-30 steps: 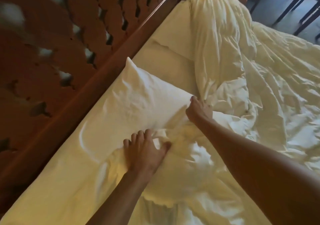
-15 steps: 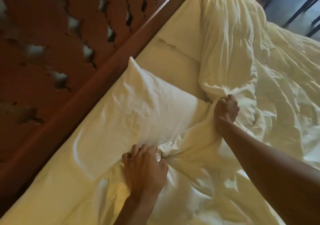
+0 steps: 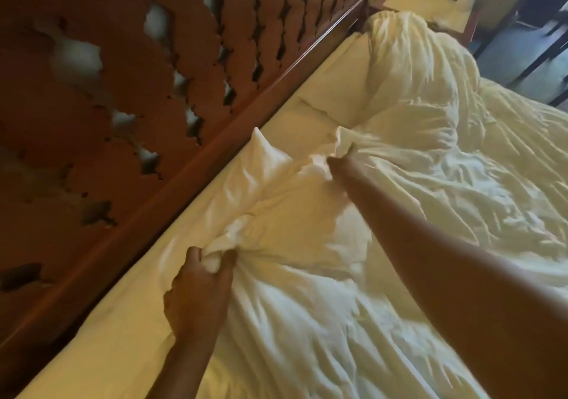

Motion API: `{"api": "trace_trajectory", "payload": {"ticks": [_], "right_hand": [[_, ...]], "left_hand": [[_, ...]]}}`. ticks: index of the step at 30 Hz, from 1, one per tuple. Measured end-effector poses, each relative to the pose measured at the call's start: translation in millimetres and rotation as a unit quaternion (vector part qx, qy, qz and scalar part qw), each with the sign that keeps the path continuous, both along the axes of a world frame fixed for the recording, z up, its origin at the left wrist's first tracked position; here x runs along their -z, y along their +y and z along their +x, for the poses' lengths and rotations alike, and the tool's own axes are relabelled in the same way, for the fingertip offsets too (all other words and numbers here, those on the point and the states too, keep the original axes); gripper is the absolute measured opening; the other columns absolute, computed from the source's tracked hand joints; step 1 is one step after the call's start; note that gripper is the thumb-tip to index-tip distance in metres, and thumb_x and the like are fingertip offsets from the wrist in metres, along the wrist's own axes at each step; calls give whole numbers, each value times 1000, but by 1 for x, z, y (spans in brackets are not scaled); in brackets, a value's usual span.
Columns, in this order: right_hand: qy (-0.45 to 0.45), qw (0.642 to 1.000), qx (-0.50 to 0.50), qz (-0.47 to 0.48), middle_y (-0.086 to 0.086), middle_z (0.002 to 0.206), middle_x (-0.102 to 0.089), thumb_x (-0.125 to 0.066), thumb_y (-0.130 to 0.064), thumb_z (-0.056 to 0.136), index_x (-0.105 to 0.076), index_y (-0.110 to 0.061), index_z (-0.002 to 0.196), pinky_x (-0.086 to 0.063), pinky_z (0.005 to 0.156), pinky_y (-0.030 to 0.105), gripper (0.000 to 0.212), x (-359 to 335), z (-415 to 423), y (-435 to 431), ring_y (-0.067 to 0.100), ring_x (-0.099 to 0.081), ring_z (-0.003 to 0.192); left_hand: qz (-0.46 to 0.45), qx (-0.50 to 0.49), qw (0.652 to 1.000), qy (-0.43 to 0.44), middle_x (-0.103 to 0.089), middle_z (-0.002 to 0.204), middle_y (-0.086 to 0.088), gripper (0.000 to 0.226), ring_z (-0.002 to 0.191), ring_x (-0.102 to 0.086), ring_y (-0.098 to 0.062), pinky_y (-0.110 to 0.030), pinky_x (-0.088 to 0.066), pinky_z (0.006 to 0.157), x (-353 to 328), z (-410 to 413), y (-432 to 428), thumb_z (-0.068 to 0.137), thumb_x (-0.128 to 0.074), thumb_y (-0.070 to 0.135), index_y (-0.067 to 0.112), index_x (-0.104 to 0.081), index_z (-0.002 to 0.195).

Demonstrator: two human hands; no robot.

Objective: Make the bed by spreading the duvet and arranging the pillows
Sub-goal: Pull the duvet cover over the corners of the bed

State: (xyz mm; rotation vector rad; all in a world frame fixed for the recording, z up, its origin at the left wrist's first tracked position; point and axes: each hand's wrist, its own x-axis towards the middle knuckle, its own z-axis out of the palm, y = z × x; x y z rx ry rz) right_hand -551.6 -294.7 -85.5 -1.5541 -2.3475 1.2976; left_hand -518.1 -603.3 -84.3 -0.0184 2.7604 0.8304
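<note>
Grip on the duvet (image 3: 430, 198) edge
Both the left hand (image 3: 199, 278) and right hand (image 3: 341, 161) clench fistfuls of it, set apart so the edge spans the near pillow (image 3: 261, 158).

Left hand (image 3: 199, 288) and right hand (image 3: 339, 161) have dragged the duvet (image 3: 307, 245) up over most of the pillow (image 3: 264, 160).

Dim warm light, soft motion blur, wide-angle bending at edges.

Left hand (image 3: 199, 288), right hand (image 3: 339, 165), forearms (image 3: 455, 272): seemingly bare; view blurred.
</note>
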Motion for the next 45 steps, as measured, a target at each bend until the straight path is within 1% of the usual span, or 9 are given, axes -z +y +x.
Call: {"api": "trace_trajectory", "payload": {"ticks": [5,9,13,21,26,31,36,42,45], "right_hand": [[107,964,-79,231,-7,147,-43,-48,-13,89,-52,-27,135,-28,105,40,48,-1,46,-106,21,-37,129],[245,923,-251,158,-3,141,-52,-47,0,76,-58,-20,130,-42,103,30,58,-2,64,-163,18,-48,125],[6,916,-389,97,-5,148,-38,-58,-17,87,-33,-36,149,-49,92,40,70,4,62,-192,25,-45,131],[187,937,-269,117,-2,98,-47,-58,0,76,-66,-17,92,-38,66,23,25,-20,54,-209,21,-53,86],[-6,916,-395,77,0,132,-37,-56,-1,85,-49,-27,142,-48,92,33,63,5,71,-239,26,-50,117],[90,855,-467,209,-2,158,-18,-57,5,77,-42,-31,143,-51,79,35,76,-7,100,-271,30,-35,128],[212,867,-407,196,-1,109,-53,-63,-31,90,-57,-20,107,-47,59,31,21,-2,175,-341,20,-58,89],[-51,967,-250,28,-9,65,-57,-58,-72,80,-48,-24,73,-40,59,26,50,45,316,-414,9,-56,62],[-157,963,-215,-52,-11,70,-60,-52,-95,58,-54,-28,77,-47,61,31,69,72,361,-437,10,-60,67]], "left_hand": [[82,-30,996,-29,-62,96,6,66,93,-57,-23,-48,-45,92,-7,4,-30,83,-20,87,37,-58,102],[14,-16,999,-36,-59,96,2,69,99,-55,-28,-48,-41,90,2,28,-76,80,-11,88,41,-58,95],[-56,13,997,-53,-64,94,4,57,96,-60,-27,-41,-47,85,17,53,-107,83,-32,80,33,-61,97],[-10,-85,991,108,-54,66,-4,45,68,-53,-29,-40,-44,69,-11,66,-169,99,-41,51,15,-52,75],[-89,-56,994,42,-48,61,-1,55,66,-57,-30,-39,-46,64,11,61,-213,93,-36,66,20,-42,64],[-10,-35,999,-16,-56,70,-3,72,77,-60,-28,-40,-44,77,30,73,-221,85,-35,81,12,-52,74],[-12,-57,998,-36,-61,81,-12,77,74,-56,-27,-43,-47,75,51,107,-264,84,-42,81,7,-60,89],[9,-7,997,75,-39,57,0,58,55,-42,-19,-34,-30,55,47,107,-276,96,-44,63,15,-39,64],[-40,51,989,130,-38,58,0,59,59,-48,-30,-37,-33,54,46,92,-287,97,-37,67,16,-37,66]]}}
